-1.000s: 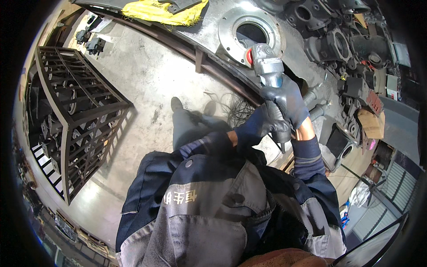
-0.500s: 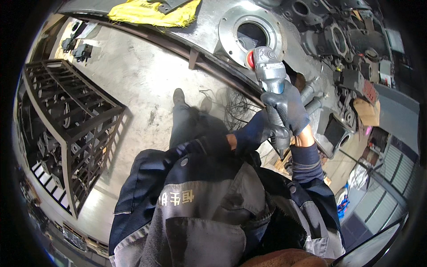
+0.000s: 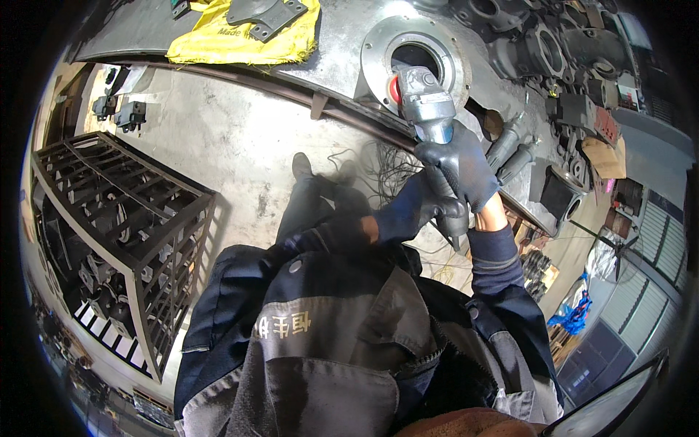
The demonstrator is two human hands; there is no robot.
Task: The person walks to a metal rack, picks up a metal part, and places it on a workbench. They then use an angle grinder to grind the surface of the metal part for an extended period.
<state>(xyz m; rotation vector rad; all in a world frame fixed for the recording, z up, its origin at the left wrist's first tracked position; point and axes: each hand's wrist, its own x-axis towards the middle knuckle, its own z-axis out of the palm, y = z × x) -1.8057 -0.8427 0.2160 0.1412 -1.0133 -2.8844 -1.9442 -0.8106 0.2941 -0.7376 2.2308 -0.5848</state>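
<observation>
Dark-gloved left hand (image 3: pixel 415 211) and right hand (image 3: pixel 470 169) had fingers wrapped round a silver-headed angle grinder (image 3: pixel 429 107), upper centre-right, guess that kept its red disc (image 3: pixel 395 89) steady by the shiny metal flange (image 3: pixel 375 57).

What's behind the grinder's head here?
A round metal flange on the bench: its far rim, some bolt holes and part of its dark opening show. The grinder covers part of the near rim; whether the red disc touches the flange cannot be made out.
</observation>
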